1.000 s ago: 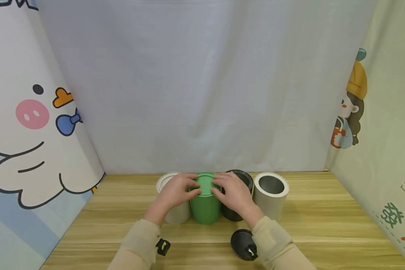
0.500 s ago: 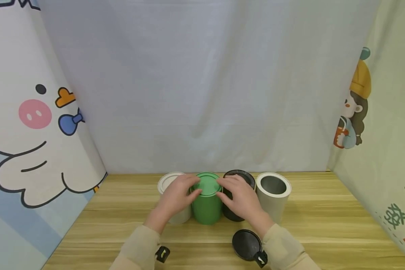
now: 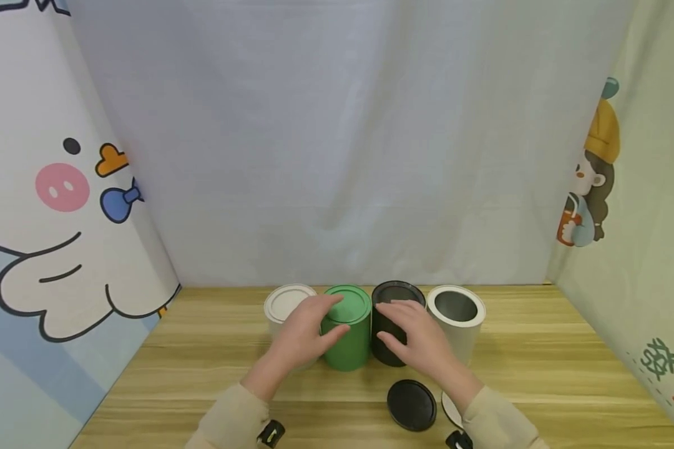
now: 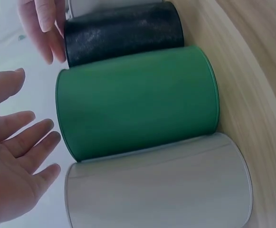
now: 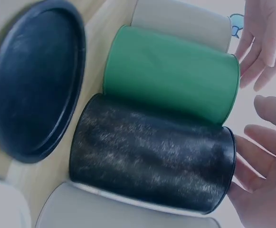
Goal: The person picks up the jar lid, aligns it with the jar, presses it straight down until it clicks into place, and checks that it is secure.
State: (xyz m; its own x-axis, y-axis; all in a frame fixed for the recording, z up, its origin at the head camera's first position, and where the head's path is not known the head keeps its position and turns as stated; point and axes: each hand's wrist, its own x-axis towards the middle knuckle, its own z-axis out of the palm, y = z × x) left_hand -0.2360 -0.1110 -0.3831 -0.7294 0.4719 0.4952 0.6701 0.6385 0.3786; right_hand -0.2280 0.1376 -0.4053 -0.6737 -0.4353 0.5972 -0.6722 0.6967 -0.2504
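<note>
A row of cans stands at the back of the table: a white one [image 3: 283, 304] with its lid on, a green can [image 3: 345, 352] with a green lid [image 3: 352, 307], a black can [image 3: 386, 350], and a white can [image 3: 465, 340] with an uncovered dark opening. My left hand [image 3: 306, 333], fingers spread and holding nothing, hovers over the front of the white and green cans. In the left wrist view its fingertips stay just off the green can's top. Empty too, my right hand [image 3: 421, 337] has its fingertips right at the black can's rim.
Nearer me on the table lies a round black lid [image 3: 411, 405]. A white lid [image 3: 451, 410] sits partly hidden beneath my right wrist. A pale curtain [image 3: 337, 143] hangs right behind the cans, with printed cloths at both sides.
Both hands have drawn away from the green lid. The right hand has moved right, over the black can, and the white lid on the table has come into view.
</note>
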